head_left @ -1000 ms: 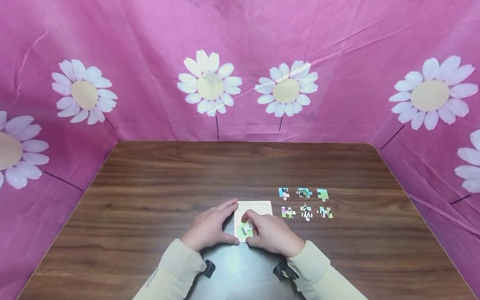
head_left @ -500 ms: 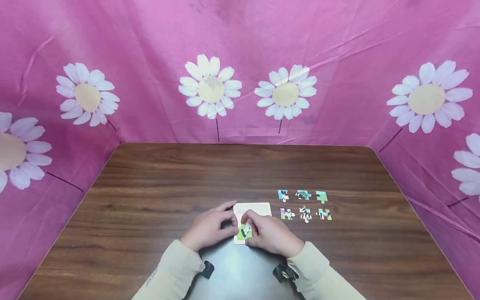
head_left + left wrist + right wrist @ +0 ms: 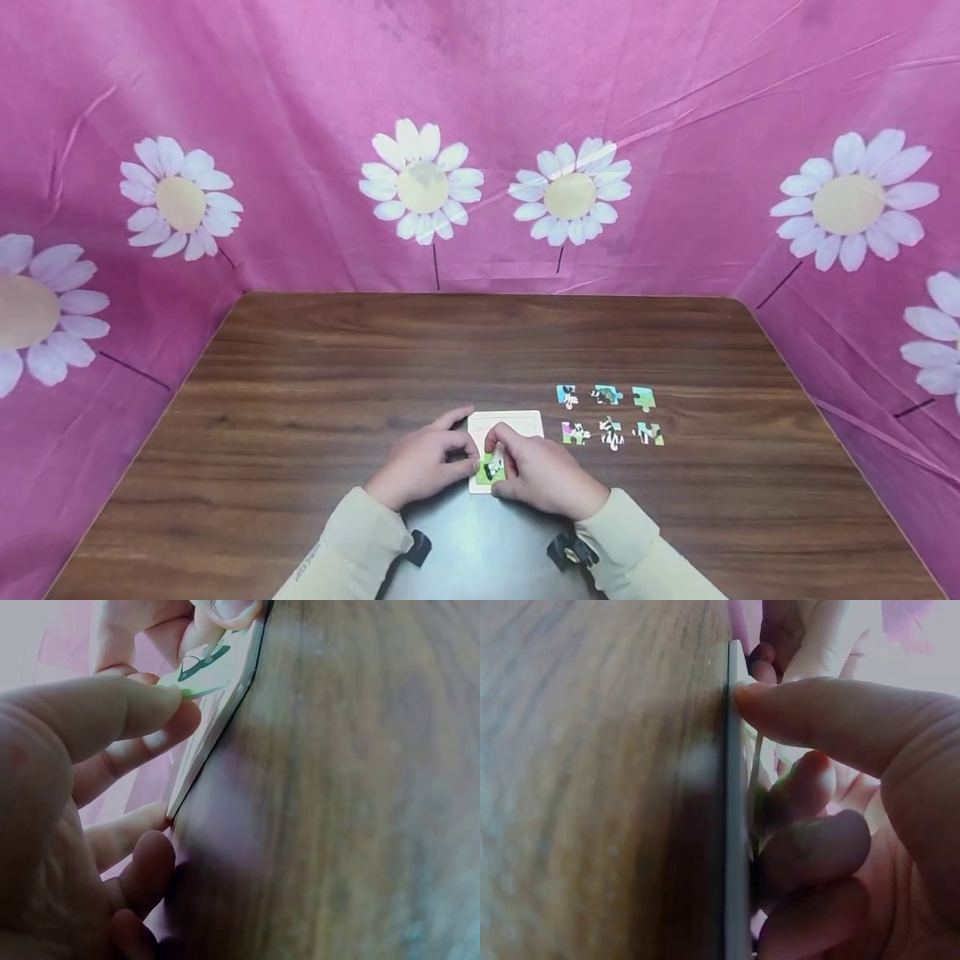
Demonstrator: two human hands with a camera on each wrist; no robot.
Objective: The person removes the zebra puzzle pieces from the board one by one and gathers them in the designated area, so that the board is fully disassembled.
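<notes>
A white puzzle tray [image 3: 513, 415] lies flat on the table in front of the person. Over its lower left part is a green jigsaw puzzle piece [image 3: 491, 472] with a black-and-white print. The left hand [image 3: 423, 465] pinches the piece's left edge between thumb and a finger; in the left wrist view the piece [image 3: 201, 675] is slightly tilted above the tray. Another left finger touches the tray's edge. The right hand [image 3: 547, 473] curls its index finger and thumb about the same piece from the right, its thumb [image 3: 780, 709] by the tray's near rim. It hides part of the tray.
Several loose puzzle pieces lie in two rows right of the tray, among them a green piece [image 3: 643, 398], a blue-and-green piece [image 3: 607, 395] and a pink-and-green piece [image 3: 573, 433]. The brown wooden table [image 3: 337, 358] ends at a pink flowered cloth [image 3: 495, 75].
The left thumb and fingers have moved from the tray's left side onto the puzzle piece and now pinch it. The right hand has stayed nearly in place. The head view has tilted slightly upward.
</notes>
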